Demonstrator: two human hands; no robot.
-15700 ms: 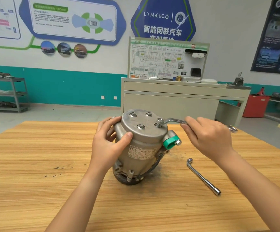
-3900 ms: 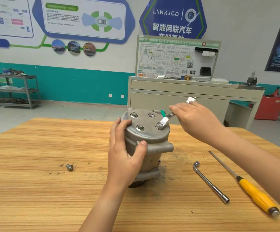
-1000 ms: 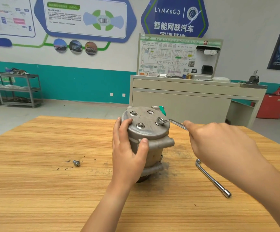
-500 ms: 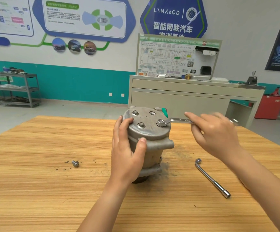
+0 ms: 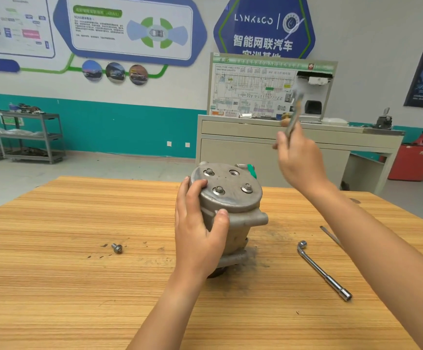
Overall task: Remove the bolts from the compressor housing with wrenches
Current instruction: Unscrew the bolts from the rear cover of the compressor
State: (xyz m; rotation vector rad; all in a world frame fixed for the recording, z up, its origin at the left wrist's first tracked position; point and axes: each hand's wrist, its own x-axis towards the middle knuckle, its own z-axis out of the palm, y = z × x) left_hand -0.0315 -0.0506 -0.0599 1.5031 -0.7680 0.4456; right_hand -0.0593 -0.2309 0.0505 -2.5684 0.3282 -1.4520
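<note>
The grey compressor housing (image 5: 233,200) stands upright on the wooden table (image 5: 54,274). Its round top plate carries three bolts: far left (image 5: 208,172), front (image 5: 218,190) and right (image 5: 247,188); a fourth hole (image 5: 233,173) is empty. My left hand (image 5: 197,228) grips the housing's left side, thumb on its front. My right hand (image 5: 300,160) is raised above and to the right of the housing and holds a flat wrench (image 5: 293,113), blurred and pointing up, clear of the bolts.
A loose bolt (image 5: 117,248) lies on the table to the left. An L-shaped socket wrench (image 5: 323,270) lies to the right, with a screwdriver shaft (image 5: 330,234) showing beyond my right forearm. Dark grit surrounds the housing's base. A beige cabinet (image 5: 256,150) stands behind the table.
My right hand has lifted the wrench off the right bolt and swung it upward. The left hand keeps its grip on the housing.
</note>
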